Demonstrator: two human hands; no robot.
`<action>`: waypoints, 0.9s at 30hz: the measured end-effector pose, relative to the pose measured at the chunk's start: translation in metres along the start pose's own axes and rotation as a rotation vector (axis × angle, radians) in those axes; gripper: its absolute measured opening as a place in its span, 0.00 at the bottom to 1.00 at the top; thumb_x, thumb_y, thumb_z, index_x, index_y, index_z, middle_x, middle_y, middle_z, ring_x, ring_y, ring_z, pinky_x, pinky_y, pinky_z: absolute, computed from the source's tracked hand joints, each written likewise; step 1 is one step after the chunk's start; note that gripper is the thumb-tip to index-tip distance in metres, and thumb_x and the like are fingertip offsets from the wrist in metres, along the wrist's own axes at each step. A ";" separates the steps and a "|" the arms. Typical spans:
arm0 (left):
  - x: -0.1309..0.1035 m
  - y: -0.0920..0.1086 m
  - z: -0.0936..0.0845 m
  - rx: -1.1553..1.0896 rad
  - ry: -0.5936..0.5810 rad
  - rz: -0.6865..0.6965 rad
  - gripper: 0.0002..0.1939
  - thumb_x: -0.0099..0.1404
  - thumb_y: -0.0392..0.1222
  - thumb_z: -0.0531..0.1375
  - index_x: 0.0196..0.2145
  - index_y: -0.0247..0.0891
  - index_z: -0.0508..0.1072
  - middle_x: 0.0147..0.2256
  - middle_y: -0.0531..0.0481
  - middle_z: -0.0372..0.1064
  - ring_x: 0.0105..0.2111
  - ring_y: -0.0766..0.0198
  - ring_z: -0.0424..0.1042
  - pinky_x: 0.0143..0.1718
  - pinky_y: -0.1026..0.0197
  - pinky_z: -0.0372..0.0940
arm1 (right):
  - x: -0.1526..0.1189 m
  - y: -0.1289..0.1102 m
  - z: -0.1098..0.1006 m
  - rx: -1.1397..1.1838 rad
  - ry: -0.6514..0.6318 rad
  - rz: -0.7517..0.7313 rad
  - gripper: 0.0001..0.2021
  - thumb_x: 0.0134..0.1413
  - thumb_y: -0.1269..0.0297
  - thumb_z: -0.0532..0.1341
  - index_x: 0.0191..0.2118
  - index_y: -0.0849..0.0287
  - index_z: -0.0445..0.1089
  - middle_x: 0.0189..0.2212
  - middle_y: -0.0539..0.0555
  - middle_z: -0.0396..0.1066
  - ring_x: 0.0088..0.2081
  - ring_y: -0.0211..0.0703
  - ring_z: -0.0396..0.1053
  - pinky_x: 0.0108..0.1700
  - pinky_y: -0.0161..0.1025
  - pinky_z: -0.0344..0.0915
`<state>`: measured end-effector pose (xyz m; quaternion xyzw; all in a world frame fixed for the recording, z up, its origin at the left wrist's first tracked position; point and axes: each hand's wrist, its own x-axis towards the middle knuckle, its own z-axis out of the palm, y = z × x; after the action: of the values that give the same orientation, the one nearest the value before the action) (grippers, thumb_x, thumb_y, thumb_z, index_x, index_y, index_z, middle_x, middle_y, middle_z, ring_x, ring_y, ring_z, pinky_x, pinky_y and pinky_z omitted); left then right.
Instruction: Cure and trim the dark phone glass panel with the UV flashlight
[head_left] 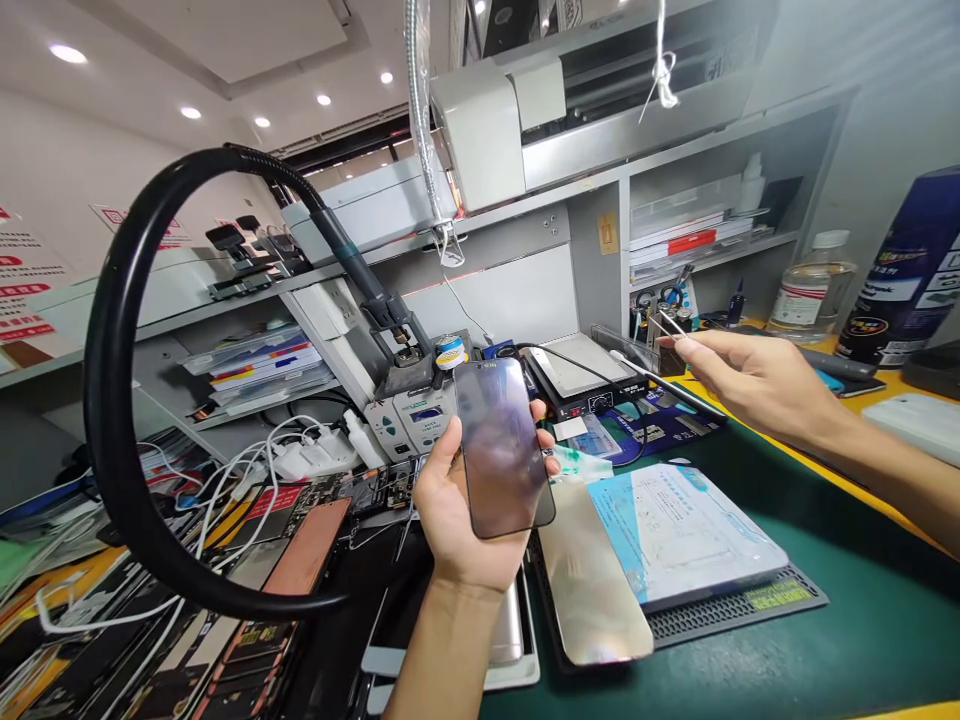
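L hand (474,520) clamped on phone (501,450), held upright above bench (757,660); R hand (757,385) pinching tweezers (666,328), well apart. Risk: phone could slip if grip's loose, or screen scratched if tips skid

The left hand (459,520) is left bare, and its surface is uncovered from the fingertips to the wrist. At the grip, a rounded thumb tip and slender fingertips are presented. Just behind the grip, a broad, rounded palm heel is formed; further back, the wrist is marked by fine transverse creases. The left forearm (446,655) is exposed as far as it is shown. The right hand (765,385) is likewise bare. Nearest its grip, a narrow, tapered thumb is seen; behind the grip, a smooth contour is followed to a slim wrist. The right forearm (892,465) is uncovered up to the edge of the view.
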<state>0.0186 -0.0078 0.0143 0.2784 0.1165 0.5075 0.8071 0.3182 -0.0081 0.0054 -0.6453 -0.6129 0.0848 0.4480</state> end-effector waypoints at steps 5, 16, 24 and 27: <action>0.000 0.001 -0.001 0.016 0.041 0.002 0.27 0.68 0.55 0.56 0.51 0.29 0.77 0.48 0.35 0.76 0.38 0.55 0.74 0.37 0.56 0.70 | -0.006 -0.007 0.001 0.176 0.086 -0.014 0.27 0.62 0.44 0.56 0.61 0.54 0.67 0.25 0.51 0.65 0.27 0.45 0.62 0.31 0.41 0.59; -0.003 0.001 0.002 0.047 0.134 0.027 0.27 0.66 0.51 0.59 0.55 0.28 0.76 0.50 0.31 0.76 0.39 0.49 0.77 0.36 0.51 0.74 | 0.010 0.012 0.006 0.137 -0.014 -0.016 0.16 0.59 0.48 0.62 0.37 0.58 0.72 0.30 0.54 0.74 0.27 0.42 0.68 0.30 0.38 0.63; -0.005 0.003 0.006 0.072 0.223 0.014 0.31 0.65 0.50 0.59 0.61 0.30 0.70 0.54 0.32 0.75 0.41 0.47 0.77 0.37 0.49 0.76 | 0.016 0.024 0.009 0.098 -0.101 0.102 0.15 0.65 0.51 0.58 0.37 0.59 0.71 0.29 0.54 0.75 0.30 0.43 0.75 0.30 0.36 0.70; -0.007 0.002 0.012 0.096 0.250 0.014 0.30 0.66 0.50 0.58 0.60 0.30 0.72 0.53 0.32 0.75 0.39 0.48 0.77 0.35 0.49 0.76 | 0.015 0.029 0.019 0.009 -0.200 0.168 0.15 0.67 0.54 0.60 0.38 0.61 0.72 0.27 0.51 0.73 0.24 0.38 0.71 0.27 0.35 0.69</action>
<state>0.0198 -0.0173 0.0247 0.2522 0.2382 0.5377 0.7684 0.3299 0.0184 -0.0193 -0.6807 -0.5980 0.1888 0.3786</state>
